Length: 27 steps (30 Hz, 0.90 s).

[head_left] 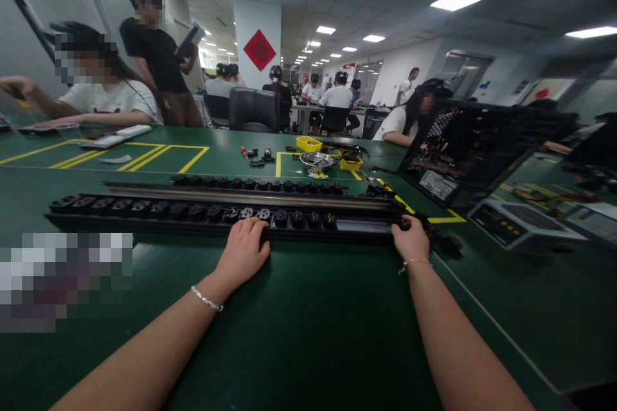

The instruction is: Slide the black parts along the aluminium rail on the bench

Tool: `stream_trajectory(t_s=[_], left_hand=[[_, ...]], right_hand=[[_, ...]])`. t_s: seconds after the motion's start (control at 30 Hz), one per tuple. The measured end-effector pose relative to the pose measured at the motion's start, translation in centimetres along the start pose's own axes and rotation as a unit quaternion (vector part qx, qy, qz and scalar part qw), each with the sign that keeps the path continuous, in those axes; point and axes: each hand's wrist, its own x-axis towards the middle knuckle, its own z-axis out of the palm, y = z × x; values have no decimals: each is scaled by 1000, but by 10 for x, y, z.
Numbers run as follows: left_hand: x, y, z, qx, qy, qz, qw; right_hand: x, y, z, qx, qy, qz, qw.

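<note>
Head view: a long black strip (364, 229) lay crosswise on the green tabletop (308, 321), in front of the wearer, with a row of round black sockets (297, 219) set along it. The left hand (242, 245) rested at the strip's near edge around the middle, its fingers bent over toward the sockets; whether they were clamped on anything could not be made out. The right hand (413, 237) was at the strip's right end, thumb and fingers curled around a dark spot too small to read, so its grip was unclear. A smooth stretch ran between the last socket and that hand. Just behind lay a long rail (241, 192); farther back stood a metal bowl (315, 166) beside a yellow bin (308, 148). An open computer case (486, 154) stood to the right, near a grey metal box (520, 221).
</note>
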Motion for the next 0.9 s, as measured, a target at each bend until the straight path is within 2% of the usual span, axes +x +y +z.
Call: stream_trajectory(t_s=[0.5, 0.9], left_hand=[[-1, -1, 0, -12, -1, -1, 1000], [-1, -1, 1, -7, 4, -2, 1000]], right_hand=[[7, 9, 4, 25, 30, 40, 998], [8, 13, 2, 20, 43, 31, 998]])
